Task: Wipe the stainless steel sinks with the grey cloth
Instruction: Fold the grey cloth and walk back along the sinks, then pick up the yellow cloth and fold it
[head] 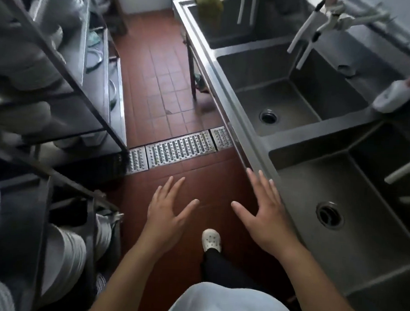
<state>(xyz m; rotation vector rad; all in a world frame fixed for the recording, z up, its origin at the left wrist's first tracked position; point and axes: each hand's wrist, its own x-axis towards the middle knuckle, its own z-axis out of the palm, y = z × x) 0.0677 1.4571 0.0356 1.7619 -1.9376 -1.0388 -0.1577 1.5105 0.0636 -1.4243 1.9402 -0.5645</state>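
Note:
A run of stainless steel sinks [228, 90] lines the right side. The middle basin [295, 98] and the near basin [361, 244] each show a round drain. A dark grey cloth [345, 68] lies bunched on the back ledge of the middle basin, under the white taps. My left hand [166, 212] hovers over the red floor with its fingers spread and holds nothing. My right hand [266, 208] is also spread flat, just beside the front rim of the near basin, far from the cloth.
White swivel taps [305, 32] hang over the middle basin. A white bottle [393, 96] lies on the divider at right. Metal shelving [60, 81] with stacked dishes fills the left. A steel floor drain grate [180, 148] crosses the red tile aisle.

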